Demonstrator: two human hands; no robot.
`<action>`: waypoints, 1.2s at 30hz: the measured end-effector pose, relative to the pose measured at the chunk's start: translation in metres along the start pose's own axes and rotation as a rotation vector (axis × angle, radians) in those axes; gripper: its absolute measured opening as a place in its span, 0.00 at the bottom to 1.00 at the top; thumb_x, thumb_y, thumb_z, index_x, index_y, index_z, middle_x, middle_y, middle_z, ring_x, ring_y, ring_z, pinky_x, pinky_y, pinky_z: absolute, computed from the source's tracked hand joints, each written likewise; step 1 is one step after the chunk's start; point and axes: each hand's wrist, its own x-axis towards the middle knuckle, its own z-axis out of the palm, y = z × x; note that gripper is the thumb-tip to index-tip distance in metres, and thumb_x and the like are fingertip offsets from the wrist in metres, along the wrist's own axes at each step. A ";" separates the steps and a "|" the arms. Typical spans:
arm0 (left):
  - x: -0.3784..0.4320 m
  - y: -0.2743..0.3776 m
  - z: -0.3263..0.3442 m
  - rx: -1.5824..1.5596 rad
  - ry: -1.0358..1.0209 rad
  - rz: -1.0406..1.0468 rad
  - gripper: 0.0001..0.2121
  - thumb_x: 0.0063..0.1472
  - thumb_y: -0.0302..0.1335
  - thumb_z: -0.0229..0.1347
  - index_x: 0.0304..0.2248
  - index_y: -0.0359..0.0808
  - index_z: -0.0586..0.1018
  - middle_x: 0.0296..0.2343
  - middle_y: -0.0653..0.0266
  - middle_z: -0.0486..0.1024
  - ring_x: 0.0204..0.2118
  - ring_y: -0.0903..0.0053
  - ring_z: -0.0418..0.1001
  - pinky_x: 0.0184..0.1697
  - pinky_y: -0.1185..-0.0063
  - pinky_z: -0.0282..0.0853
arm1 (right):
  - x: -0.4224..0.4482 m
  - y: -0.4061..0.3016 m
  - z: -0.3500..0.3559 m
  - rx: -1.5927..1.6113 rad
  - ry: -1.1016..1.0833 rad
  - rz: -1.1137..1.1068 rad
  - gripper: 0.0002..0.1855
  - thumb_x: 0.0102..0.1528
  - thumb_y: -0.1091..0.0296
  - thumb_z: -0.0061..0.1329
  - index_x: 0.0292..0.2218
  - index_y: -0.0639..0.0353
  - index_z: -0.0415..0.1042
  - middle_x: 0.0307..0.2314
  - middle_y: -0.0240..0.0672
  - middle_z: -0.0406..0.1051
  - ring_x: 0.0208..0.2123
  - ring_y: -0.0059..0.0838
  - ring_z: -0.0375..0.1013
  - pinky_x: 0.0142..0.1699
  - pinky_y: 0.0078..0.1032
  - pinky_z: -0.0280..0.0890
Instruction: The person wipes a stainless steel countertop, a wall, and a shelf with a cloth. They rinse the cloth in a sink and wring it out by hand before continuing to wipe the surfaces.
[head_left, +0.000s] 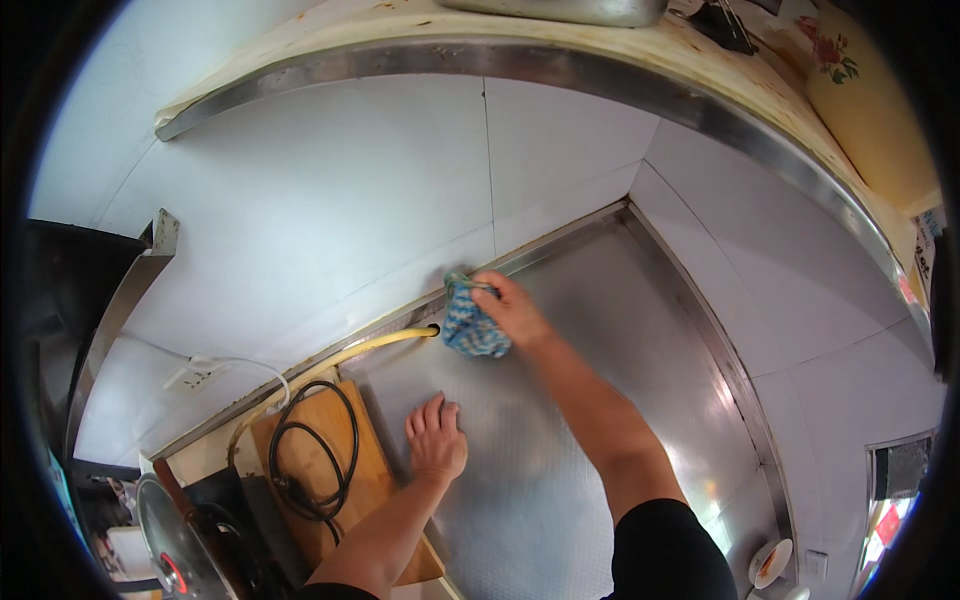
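My right hand (508, 306) grips a blue-and-white patterned cloth (474, 322) at the back edge of a stainless-steel countertop (600, 300), against the raised metal strip along the wall. Just left of the cloth, a yellow hose (382, 340) enters a dark hole in the counter. My left hand (436, 439) lies palm down on the steel with its fingers slightly apart and nothing in it. Beside that hand is a wooden board (360, 450), on which a coiled black power cord (346, 427) rests.
A shelf with a metal edge (480, 56) spans the wall above the counter. At lower left stands a glass lid (161, 525) with a red-ringed knob. A small white bowl (770, 564) sits at lower right. A wall socket (196, 373) has a white cable.
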 end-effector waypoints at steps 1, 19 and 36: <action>0.001 0.001 0.000 -0.003 0.005 -0.003 0.13 0.45 0.22 0.47 0.34 0.40 0.68 0.41 0.61 0.63 0.44 0.64 0.60 0.49 0.66 0.52 | -0.007 -0.005 -0.017 0.122 -0.077 0.121 0.11 0.49 0.66 0.47 0.36 0.58 0.66 0.33 0.36 0.66 0.35 0.26 0.65 0.38 0.23 0.61; 0.004 0.001 0.003 0.023 0.017 0.020 0.13 0.46 0.23 0.48 0.35 0.40 0.68 0.41 0.61 0.64 0.44 0.64 0.60 0.49 0.65 0.53 | 0.027 0.039 -0.161 -0.446 0.864 -0.033 0.24 0.50 0.71 0.42 0.50 0.56 0.57 0.43 0.44 0.63 0.46 0.38 0.62 0.49 0.27 0.58; 0.005 0.004 0.007 0.008 0.045 0.052 0.12 0.46 0.22 0.48 0.34 0.41 0.68 0.41 0.63 0.64 0.43 0.67 0.60 0.48 0.66 0.53 | 0.071 -0.062 0.041 -0.620 0.885 -0.603 0.29 0.45 0.80 0.41 0.50 0.70 0.53 0.50 0.56 0.48 0.53 0.53 0.49 0.56 0.37 0.46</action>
